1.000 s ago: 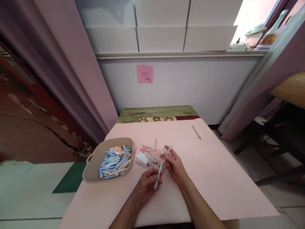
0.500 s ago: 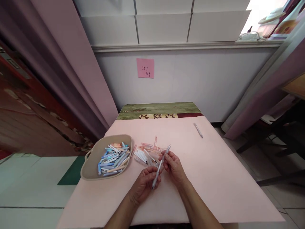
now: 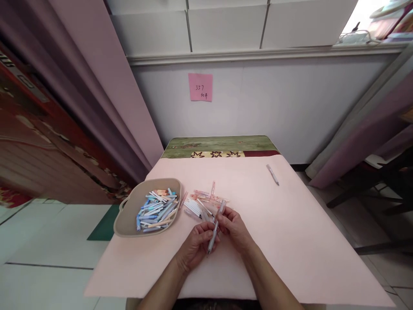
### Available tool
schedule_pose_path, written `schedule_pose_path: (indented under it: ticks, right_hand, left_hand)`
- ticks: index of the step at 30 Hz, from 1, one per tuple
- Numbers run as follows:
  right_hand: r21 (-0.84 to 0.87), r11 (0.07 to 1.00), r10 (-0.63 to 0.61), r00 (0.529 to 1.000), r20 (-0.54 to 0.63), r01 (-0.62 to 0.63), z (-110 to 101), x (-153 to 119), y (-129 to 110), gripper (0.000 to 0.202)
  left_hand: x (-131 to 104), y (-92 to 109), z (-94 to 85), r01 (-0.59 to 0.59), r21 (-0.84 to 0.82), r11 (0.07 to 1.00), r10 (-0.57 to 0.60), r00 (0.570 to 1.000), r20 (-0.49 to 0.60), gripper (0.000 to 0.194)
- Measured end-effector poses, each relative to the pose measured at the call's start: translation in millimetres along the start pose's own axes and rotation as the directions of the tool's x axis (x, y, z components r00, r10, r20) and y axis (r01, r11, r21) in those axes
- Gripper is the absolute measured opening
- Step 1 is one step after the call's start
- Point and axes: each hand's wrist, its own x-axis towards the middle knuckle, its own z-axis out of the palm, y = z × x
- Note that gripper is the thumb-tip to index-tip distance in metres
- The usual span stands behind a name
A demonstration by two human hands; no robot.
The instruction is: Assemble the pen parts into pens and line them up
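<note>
Two-handed, grips a gray pen [image 3: 212,242] on a slant, pinching low with the left hand [image 3: 196,246] and near the top with the right hand [image 3: 235,227]. Just beyond, has loose white pens [image 3: 192,207] and pink pens [image 3: 204,197] on pink paper [image 3: 297,237], with a basket [image 3: 126,218] of pens to the left and a lone pen [image 3: 272,175] off right.

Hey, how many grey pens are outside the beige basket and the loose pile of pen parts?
2. One grey pen is held between the left hand and right hand; a second grey pen lies alone near the far right corner of the pink sheet.
</note>
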Motion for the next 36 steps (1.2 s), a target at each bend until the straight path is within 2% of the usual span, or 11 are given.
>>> schedule_pose_path:
  ticks: [6, 13, 20, 24, 28, 33, 36]
  right_hand:
    - [0.028, 0.998, 0.054, 0.999, 0.007, -0.054, -0.4, 0.5, 1.8, 0.030]
    - [-0.038, 0.998, 0.055, 0.998, -0.030, -0.056, -3.5, -0.7, 7.3, 0.034]
    - [-0.063, 0.996, 0.062, 0.998, -0.016, -0.063, -6.9, -1.2, 11.7, 0.032]
    - [-0.022, 0.997, 0.067, 0.997, -0.024, -0.068, -5.1, -1.4, 13.5, 0.026]
    - [0.024, 0.999, 0.029, 1.000, 0.009, -0.029, -0.1, -2.0, 10.5, 0.024]
    - [-0.013, 0.994, 0.108, 0.993, 0.043, -0.108, 0.6, -4.0, 6.1, 0.036]
    - [-0.016, 0.992, 0.127, 0.990, 0.065, -0.126, -1.4, -3.7, 7.7, 0.030]
  left_hand:
    - [-0.2, 1.3, 4.2, -0.014, -0.007, 1.000, 0.014, 1.000, 0.009, 0.018]
    - [-1.7, 1.8, 5.6, -0.024, -0.029, 0.999, 0.024, 1.000, -0.002, 0.018]
    - [-3.4, 0.6, 3.8, -0.047, -0.072, 0.996, 0.047, 0.999, -0.003, 0.015]
    - [-3.2, -0.8, 1.5, -0.050, -0.067, 0.997, 0.050, 0.999, 0.009, 0.014]
    - [-3.0, -1.4, 0.2, -0.030, -0.061, 0.998, 0.032, 0.999, 0.025, 0.015]
    - [-3.5, 0.6, 2.4, -0.035, -0.090, 0.995, 0.039, 0.998, 0.045, 0.018]
    - [-4.0, 1.3, 2.9, -0.026, -0.085, 0.996, 0.030, 0.998, 0.047, 0.024]
